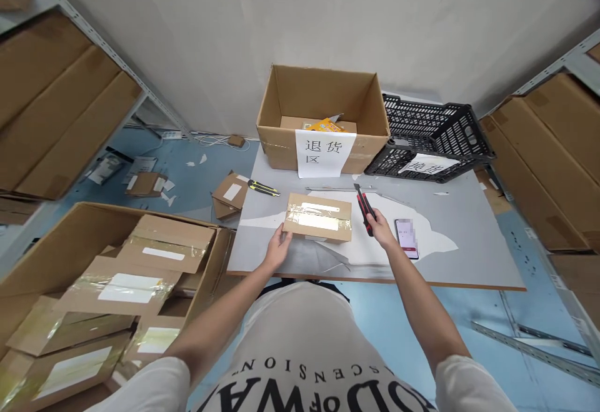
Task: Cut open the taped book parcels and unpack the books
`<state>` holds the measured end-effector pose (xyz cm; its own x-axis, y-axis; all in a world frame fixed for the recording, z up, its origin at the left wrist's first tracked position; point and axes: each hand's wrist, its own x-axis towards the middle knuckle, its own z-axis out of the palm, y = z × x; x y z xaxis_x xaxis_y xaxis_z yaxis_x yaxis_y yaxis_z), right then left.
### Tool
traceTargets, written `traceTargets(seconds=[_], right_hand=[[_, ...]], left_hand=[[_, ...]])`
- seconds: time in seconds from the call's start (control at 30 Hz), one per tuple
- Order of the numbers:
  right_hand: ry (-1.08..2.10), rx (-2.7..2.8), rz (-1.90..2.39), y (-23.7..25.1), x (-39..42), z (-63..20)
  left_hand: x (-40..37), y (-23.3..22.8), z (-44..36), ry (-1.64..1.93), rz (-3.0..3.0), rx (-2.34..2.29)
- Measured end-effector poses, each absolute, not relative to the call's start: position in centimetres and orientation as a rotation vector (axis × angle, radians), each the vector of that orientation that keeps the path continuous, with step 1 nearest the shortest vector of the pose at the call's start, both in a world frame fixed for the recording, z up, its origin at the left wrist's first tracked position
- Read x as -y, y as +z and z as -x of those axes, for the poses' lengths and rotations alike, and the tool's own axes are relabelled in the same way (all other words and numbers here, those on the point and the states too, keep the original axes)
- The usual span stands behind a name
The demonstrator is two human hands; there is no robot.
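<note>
A small taped cardboard box (pixel 316 217) with white labels lies on the table in front of me. My left hand (pixel 278 248) grips its near left corner, with the thumb on the near side and part of the fingers hidden. To the right of the box, my right hand (pixel 380 227) is closed around a red and black utility knife (pixel 364 209), whose tip points away from me. Knife and box are apart. A second utility knife (pixel 263 188), yellow and black, rests near the table's left edge. Right of my right hand lies a phone (pixel 406 239) with its screen lit.
At the table's back stand an open carton (pixel 276 146) with a paper sign and a black plastic crate (pixel 440 127). A big carton (pixel 218 256) full of taped boxes is on my left. Shelves with large cartons (pixel 548 155) flank both sides.
</note>
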<state>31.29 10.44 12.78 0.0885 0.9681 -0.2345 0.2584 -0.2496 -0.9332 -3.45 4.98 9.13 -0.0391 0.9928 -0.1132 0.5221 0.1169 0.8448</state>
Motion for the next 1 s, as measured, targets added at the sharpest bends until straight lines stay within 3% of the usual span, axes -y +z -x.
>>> traceTargets(seconds=[0.2,0.5,0.77,1.0], right_hand=[[1.431,1.115,1.456,12.7,-14.7,-28.4],[1.417,0.994,1.406,13.2,-13.6,-26.6],[1.378,0.598,1.263,15.2,-6.7,-25.0],[1.266,0.282,1.259,13.6,1.0,-21.5]], left_hand=[[-4.1,8.4,2.6,0.951,-1.058,-1.664],[-5.5,9.6,1.5,1.048,-1.104,-1.712],[-13.8,13.3,3.1,0.873,-1.347,-1.787],[-20.7,13.8,0.7,0.708,-1.498,-1.497]])
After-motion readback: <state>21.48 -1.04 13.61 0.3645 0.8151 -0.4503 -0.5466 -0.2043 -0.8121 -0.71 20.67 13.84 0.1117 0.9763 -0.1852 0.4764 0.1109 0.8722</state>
